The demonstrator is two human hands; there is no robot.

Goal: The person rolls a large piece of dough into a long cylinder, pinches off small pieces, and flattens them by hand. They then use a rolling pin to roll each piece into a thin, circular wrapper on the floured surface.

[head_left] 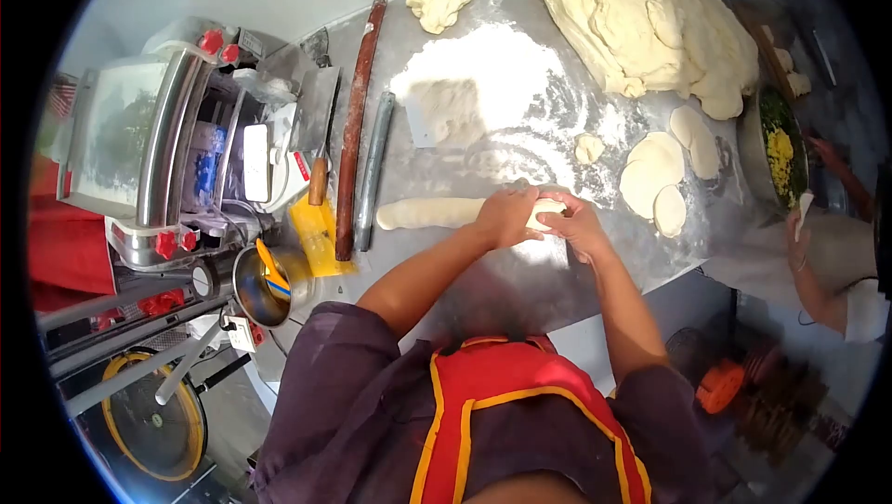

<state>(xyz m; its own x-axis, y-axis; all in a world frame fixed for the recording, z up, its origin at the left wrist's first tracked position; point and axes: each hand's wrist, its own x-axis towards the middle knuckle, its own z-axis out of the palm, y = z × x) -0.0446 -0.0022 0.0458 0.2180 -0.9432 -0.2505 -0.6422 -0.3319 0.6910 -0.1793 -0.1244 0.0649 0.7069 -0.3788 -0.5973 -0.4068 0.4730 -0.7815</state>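
A smooth log of dough (427, 214) lies across the floured steel table, its left part uncovered. My left hand (508, 216) is closed around the log near its right end. There my right hand (576, 225) has its fingers curled on the pale end of the same dough, close beside the left hand. Above them sits a small dough piece (588, 149). To the right, flattened dough rounds (652, 174) lie partly overlapping. A wide patch of white flour (502, 67) spreads beyond my hands.
A large dough mass (660, 30) and a smaller dough lump (439, 4) sit at the back. Left are a red-brown rolling pin (360, 123), a grey rod (375, 170), a cleaver (317, 109) and a metal pot (260, 286). At right, a person's hand (797, 230) is near a filling bowl (780, 146).
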